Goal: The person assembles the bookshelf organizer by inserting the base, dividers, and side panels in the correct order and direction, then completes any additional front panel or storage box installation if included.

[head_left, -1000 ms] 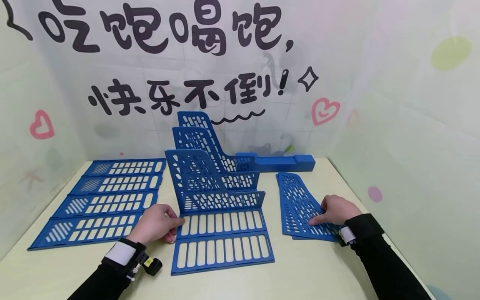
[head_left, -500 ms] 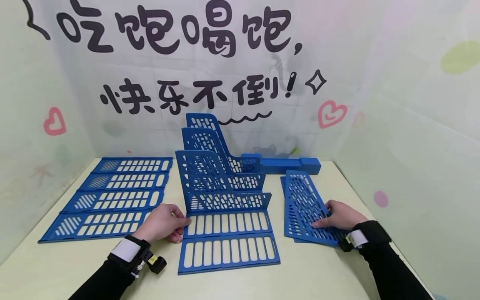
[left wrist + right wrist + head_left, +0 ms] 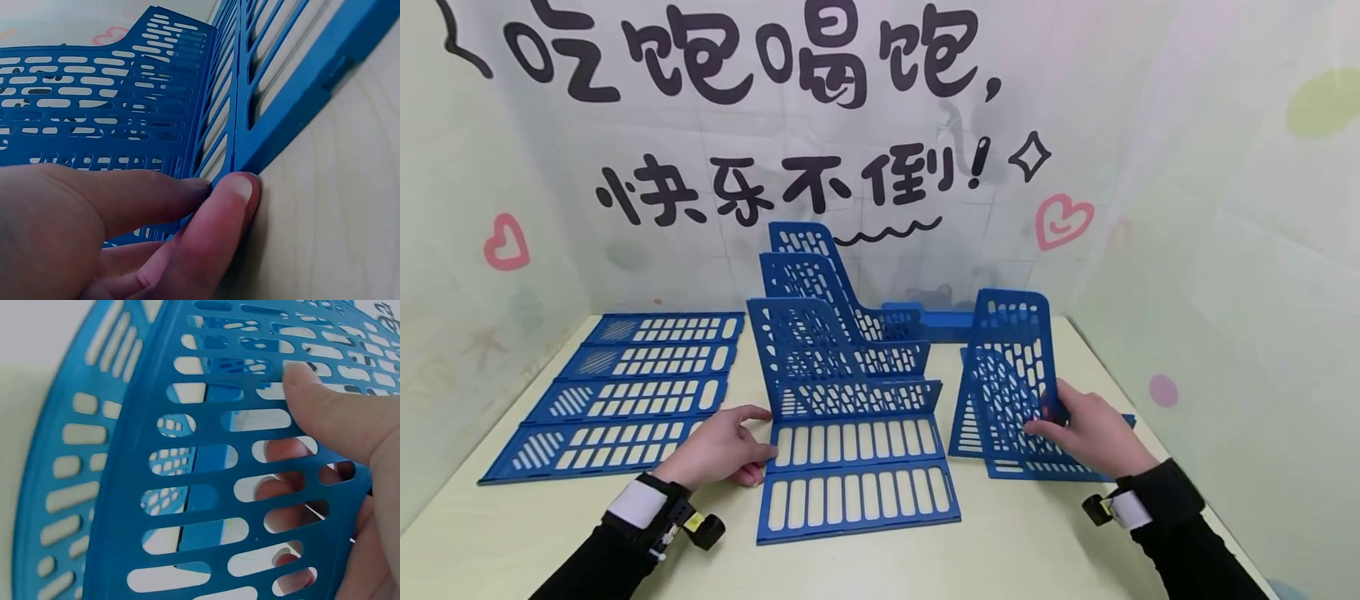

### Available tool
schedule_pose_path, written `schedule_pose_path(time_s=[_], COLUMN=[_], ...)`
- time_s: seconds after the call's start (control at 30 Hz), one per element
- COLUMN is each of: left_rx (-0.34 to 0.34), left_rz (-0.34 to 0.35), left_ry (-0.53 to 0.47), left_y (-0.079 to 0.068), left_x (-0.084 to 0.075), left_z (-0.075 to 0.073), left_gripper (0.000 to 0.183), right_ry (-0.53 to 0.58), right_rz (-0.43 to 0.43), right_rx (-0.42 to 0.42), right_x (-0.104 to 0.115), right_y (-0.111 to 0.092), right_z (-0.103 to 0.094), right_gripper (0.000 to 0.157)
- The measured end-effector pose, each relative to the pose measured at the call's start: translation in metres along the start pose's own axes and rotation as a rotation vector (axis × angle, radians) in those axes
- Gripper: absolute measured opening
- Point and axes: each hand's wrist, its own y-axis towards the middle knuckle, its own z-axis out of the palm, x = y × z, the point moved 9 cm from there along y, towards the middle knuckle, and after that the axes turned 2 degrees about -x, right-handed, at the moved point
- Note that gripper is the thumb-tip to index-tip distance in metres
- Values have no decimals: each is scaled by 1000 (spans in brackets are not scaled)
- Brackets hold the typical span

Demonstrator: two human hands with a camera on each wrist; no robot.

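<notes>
My right hand grips a blue perforated file-rack divider by its edge and holds it raised on the right side. In the right wrist view the thumb lies across the near face of the divider, and fingertips show through its slots from behind. Another blue divider lies flat beneath it. My left hand pinches the left edge of the slatted blue base, with fingertips at the seam between two base sections in the left wrist view. Several upright dividers stand on the base's rear part.
Flat blue slatted panels lie joined in rows on the left of the table. Behind the rack a long blue piece lies near the printed back wall. A side wall borders the table's right edge.
My right hand has lifted the top divider from the flat pile and tilted it upright. The left hand stays at the base's edge, its fingers shifting slightly.
</notes>
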Motion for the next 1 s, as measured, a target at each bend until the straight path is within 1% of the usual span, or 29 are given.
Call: schedule_pose_path(time_s=[0.07,0.2,0.3,0.43,0.57,0.67,0.83,1.0], left_rx=[4,11,11,3,6,9,10,5], left_rz=[-5,-5,-6,-17,-34,-39,-35,-50], left_ry=[-3,-16,-25,-26,-28,-34,-39,-35], left_y=[0,0,0,0,0,-1,-1,0], left_x=[2,4,4,3,2,2,2,3], left_z=[1,3,3,0,-1,0,0,-1], left_gripper=[69,71,67,56,47,45,46,42], right_ry=[-19,-41,-64,-74,-81,-78,-64,-115], right_rz=[-23,-22,-44,-75,-62,-63,-119,-145], right_rx=[-12,-19,-33,-64,-61,-49,-48,-68], right_x=[3,2,2,6,6,6,9,11], right_y=[-1,-3,-2,0,2,1,-1,-1], right_z=[4,11,14,13,12,13,13,11], right_gripper=[33,32,31,30,32,30,29,28])
